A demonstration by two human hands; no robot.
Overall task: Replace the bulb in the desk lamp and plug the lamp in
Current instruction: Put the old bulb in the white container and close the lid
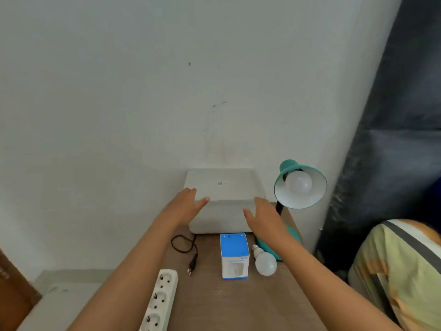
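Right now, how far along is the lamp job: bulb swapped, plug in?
Possibly swapped: a bulb sits in the green lamp, and a loose bulb lies beside the blue-and-white box; which bulb is new I cannot tell. In hand: nothing; the left hand and right hand are open at the white box. Left: the plug lies unplugged near the power strip.

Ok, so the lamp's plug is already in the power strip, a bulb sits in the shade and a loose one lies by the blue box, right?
Not quite. The head view shows the plug lying loose on the table, apart from the power strip, not in it. The rest holds: one bulb sits in the lamp's shade, and a loose bulb lies beside the blue box.
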